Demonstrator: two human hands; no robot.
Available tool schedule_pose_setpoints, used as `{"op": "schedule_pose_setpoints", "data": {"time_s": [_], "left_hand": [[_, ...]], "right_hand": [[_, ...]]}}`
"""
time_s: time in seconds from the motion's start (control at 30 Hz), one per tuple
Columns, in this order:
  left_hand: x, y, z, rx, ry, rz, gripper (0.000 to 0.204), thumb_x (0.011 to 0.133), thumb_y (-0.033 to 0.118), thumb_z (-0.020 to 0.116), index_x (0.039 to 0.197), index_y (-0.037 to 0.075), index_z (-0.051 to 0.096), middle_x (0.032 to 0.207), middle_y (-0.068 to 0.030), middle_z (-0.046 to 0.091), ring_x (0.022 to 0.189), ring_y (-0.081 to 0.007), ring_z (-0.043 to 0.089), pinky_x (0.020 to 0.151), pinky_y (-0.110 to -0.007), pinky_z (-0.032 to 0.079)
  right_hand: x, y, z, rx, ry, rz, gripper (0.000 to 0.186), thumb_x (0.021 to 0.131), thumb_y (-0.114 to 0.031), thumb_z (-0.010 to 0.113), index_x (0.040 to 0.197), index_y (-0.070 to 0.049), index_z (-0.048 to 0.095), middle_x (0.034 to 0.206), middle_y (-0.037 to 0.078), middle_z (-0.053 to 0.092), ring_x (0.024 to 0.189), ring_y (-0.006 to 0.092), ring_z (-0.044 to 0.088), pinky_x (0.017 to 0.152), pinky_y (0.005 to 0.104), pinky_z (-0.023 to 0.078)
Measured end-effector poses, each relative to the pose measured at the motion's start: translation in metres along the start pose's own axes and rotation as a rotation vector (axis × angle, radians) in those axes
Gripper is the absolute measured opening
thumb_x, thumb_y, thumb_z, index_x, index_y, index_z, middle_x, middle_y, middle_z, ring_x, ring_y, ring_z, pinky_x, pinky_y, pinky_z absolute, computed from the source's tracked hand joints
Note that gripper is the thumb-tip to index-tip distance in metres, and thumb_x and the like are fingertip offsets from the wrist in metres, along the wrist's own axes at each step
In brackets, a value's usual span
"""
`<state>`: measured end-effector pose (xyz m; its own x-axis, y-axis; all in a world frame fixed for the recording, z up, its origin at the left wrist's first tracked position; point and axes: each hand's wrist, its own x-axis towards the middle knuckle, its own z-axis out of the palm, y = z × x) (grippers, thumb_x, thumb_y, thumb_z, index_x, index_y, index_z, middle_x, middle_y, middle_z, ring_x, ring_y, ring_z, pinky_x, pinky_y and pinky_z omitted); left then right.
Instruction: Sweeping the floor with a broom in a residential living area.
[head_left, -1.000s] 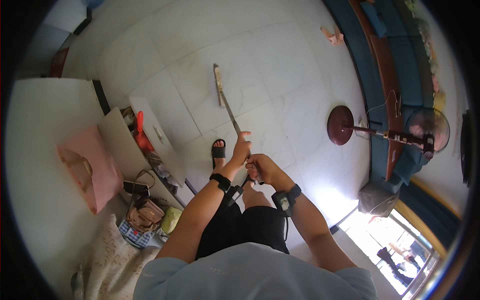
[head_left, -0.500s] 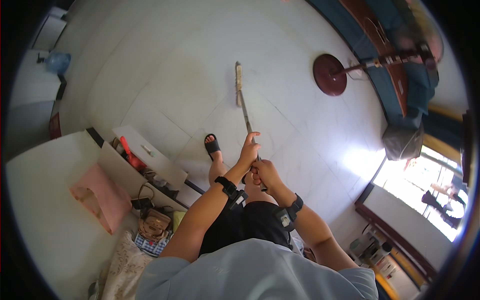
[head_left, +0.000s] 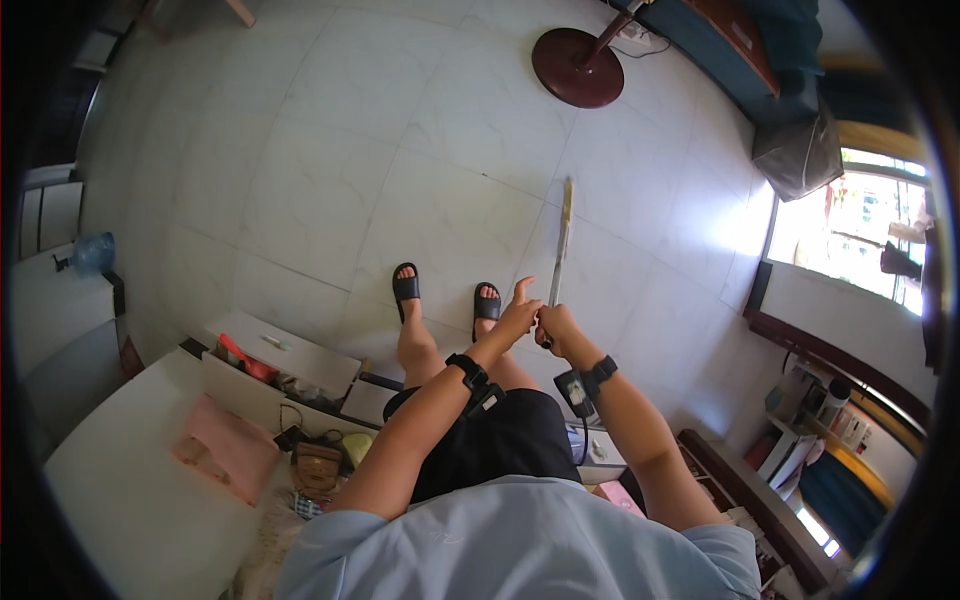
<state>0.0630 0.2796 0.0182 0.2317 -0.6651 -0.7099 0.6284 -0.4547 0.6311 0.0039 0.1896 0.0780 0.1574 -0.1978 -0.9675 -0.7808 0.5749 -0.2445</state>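
Right fingers (head_left: 547, 322) around pole (head_left: 556, 278); left hand (head_left: 518, 318) alongside, one finger (head_left: 523, 290) outstretched

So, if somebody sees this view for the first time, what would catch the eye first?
Probably the long-handled tool near the centre, stretching over the pale tiled floor, with the right hand closed around it and the left hand close beside. Next, perhaps, the bright window at the right and the round maroon base near the top.
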Motion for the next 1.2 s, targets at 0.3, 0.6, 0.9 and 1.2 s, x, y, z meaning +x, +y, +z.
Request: {"op": "schedule_pose_setpoints", "data": {"time_s": [0.3, 0.6, 0.9, 1.2], "left_hand": [[-0.021, -0.003, -0.125, -0.161, 0.049, -0.299, 0.06, 0.08, 0.013, 0.048, 0.131, 0.02, 0.017, 0.093, -0.0129, 0.047, 0.062, -0.0169, 0.05, 0.048, -0.028, 0.041], [-0.091, 0.056, -0.28, -0.311, 0.031, -0.389, 0.071, 0.08, 0.008, 0.047, 0.137, 0.024, 0.007, 0.05, -0.0036, 0.048, 0.029, -0.0106, 0.035, 0.027, -0.023, 0.027], [-0.131, 0.104, -0.346, -0.122, 0.267, -0.318, 0.069, 0.075, 0.006, 0.038, 0.136, 0.022, 0.01, 0.057, -0.0071, 0.045, 0.029, -0.015, 0.034, 0.023, -0.027, 0.026], [-0.074, 0.12, -0.281, 0.048, 0.302, -0.302, 0.066, 0.073, 0.006, 0.04, 0.133, 0.021, 0.018, 0.074, -0.0073, 0.049, 0.057, -0.0157, 0.046, 0.051, -0.027, 0.04]], "right_hand": [[0.047, 0.03, 0.139, 0.285, -0.232, 0.177, 0.009, 0.075, -0.001, 0.054, 0.065, -0.001, 0.054, 0.062, 0.009, 0.057, 0.049, 0.019, 0.054, 0.041, 0.0313, 0.04], [0.048, -0.005, 0.297, 0.408, -0.537, 0.204, 0.04, 0.085, -0.033, 0.036, 0.069, -0.001, 0.056, 0.065, 0.015, 0.057, 0.056, 0.0232, 0.057, 0.051, 0.0321, 0.046], [-0.005, -0.086, 0.371, 0.06, -0.553, 0.275, 0.017, 0.083, -0.007, 0.04, 0.071, -0.001, 0.05, 0.066, 0.012, 0.055, 0.055, 0.017, 0.053, 0.042, 0.0315, 0.04], [0.043, -0.071, 0.277, -0.649, -0.649, -0.948, 0.005, 0.069, -0.006, 0.051, 0.072, -0.003, 0.05, 0.059, 0.0, 0.05, 0.056, 0.0123, 0.05, 0.049, 0.0233, 0.039]]}}
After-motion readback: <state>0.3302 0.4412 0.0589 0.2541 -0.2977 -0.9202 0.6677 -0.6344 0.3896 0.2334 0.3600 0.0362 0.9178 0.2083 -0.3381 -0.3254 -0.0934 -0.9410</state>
